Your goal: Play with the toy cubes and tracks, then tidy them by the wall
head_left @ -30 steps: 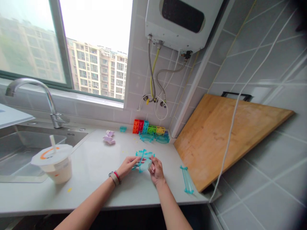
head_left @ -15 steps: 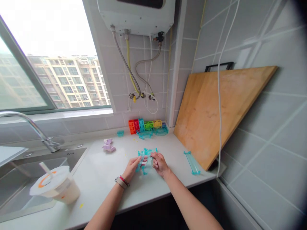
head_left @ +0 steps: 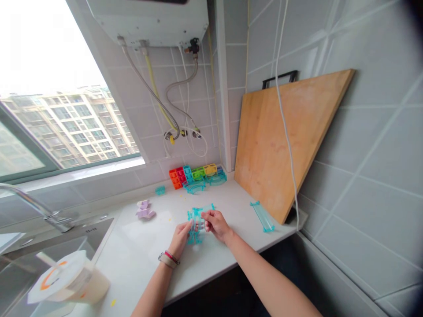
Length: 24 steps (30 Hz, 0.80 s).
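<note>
Above the white counter (head_left: pixel 132 259), my left hand (head_left: pixel 180 237) is closed on a see-through teal plastic track piece (head_left: pixel 194 233). My right hand (head_left: pixel 217 224) is closed too, its thumb and forefinger pinching the piece's right side. More teal plastic parts (head_left: pixel 209 207) lie just behind my fingers, and overlap hides where one piece stops and another begins. A straight teal track piece (head_left: pixel 262 216) rests on the counter to the right. Toward the back left sit light purple folded-looking pieces (head_left: pixel 145 209).
Colourful plastic blocks (head_left: pixel 188 175) stand against the back wall, with curved teal pieces (head_left: pixel 194 188) before them. A lidded drink cup (head_left: pixel 72 279) with a straw is at the sink's (head_left: pixel 109 229) edge. A wooden board (head_left: pixel 287 141) leans on the right wall, a white cord (head_left: pixel 287 136) hanging across it.
My head view has tilted and shifted. My right hand has come closer to the left, and its fingers now meet the teal piece the left hand holds.
</note>
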{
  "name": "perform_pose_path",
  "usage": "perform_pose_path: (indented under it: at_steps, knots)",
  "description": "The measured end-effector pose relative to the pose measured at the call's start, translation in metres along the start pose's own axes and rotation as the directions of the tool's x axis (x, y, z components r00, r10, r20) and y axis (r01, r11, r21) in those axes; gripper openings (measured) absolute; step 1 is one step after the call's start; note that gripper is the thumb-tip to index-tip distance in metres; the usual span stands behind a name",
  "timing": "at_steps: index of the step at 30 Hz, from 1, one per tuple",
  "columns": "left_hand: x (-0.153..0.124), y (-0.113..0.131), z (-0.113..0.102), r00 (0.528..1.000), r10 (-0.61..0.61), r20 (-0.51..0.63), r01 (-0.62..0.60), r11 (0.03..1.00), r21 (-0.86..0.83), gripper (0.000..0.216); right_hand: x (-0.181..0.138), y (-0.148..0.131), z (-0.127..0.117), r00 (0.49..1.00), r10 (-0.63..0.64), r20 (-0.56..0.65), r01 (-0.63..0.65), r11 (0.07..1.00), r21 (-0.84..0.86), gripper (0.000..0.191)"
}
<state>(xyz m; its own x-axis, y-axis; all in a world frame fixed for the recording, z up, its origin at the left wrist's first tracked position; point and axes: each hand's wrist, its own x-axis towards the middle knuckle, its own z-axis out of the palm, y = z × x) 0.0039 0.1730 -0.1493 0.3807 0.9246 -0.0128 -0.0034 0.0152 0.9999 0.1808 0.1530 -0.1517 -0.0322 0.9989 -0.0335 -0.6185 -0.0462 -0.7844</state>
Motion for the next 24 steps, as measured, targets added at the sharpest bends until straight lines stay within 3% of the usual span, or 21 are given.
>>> perform_pose_path:
  at_steps: [13, 18, 24]
  knots:
    - [-0.005, 0.002, 0.005, 0.999, 0.036, 0.027, -0.039, 0.991, 0.129, 0.062, 0.0, 0.001, -0.002, 0.999, 0.028, -0.023, -0.028, 0.999, 0.028, 0.038]
    - [-0.005, 0.002, 0.007, 0.997, 0.073, -0.02, -0.07, 0.992, 0.104, 0.06, 0.001, 0.0, -0.003, 0.999, 0.039, -0.033, -0.036, 0.996, 0.076, 0.037]
    - [-0.006, 0.009, 0.01, 0.997, 0.061, -0.043, -0.062, 0.998, -0.029, 0.048, 0.006, -0.001, -0.01, 0.992, -0.002, -0.13, 0.025, 0.985, 0.171, 0.034]
